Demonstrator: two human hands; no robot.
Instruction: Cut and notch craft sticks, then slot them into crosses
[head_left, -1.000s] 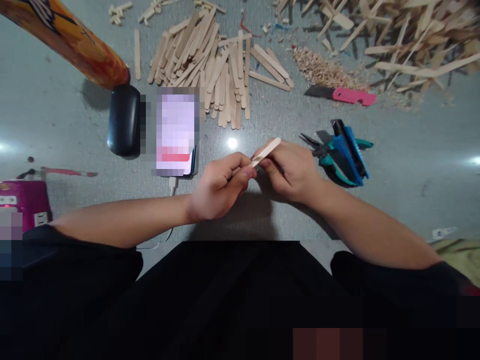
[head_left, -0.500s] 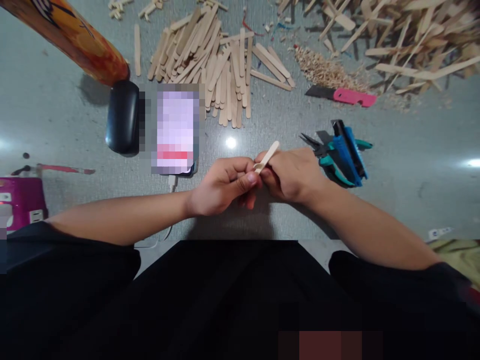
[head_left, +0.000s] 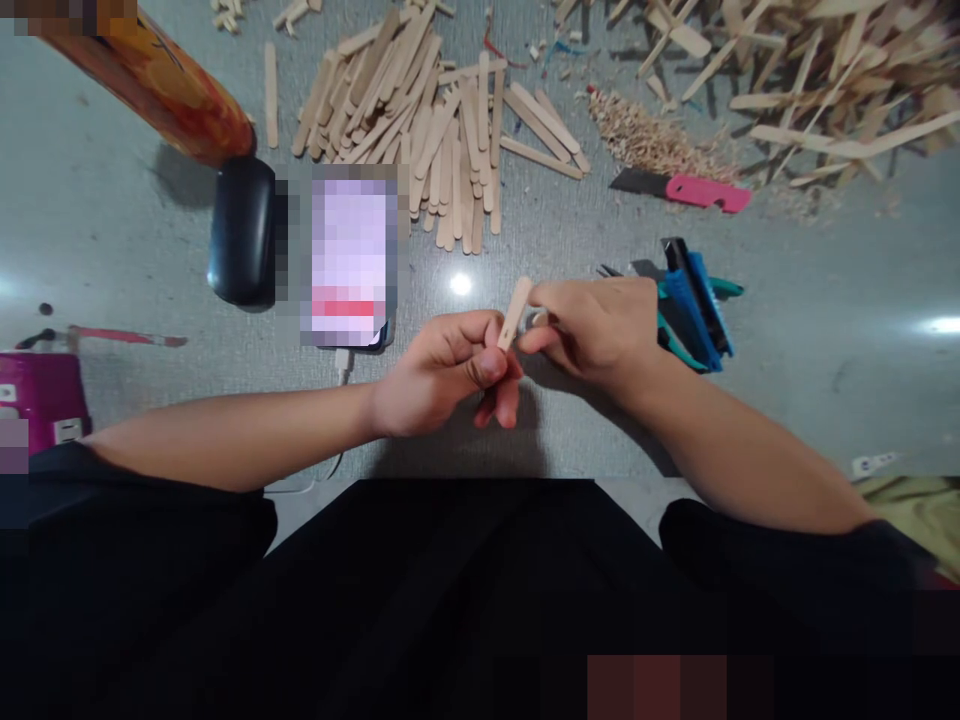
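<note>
Wooden stick above glossy grey tabletop — shavings beyond.

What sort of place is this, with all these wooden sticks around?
Probably a tabletop craft workspace, though whether at home or in a workshop I can't tell. The table holds a heap of flat wooden sticks, and a pink-handled cutter lies beside wood chips.
</note>
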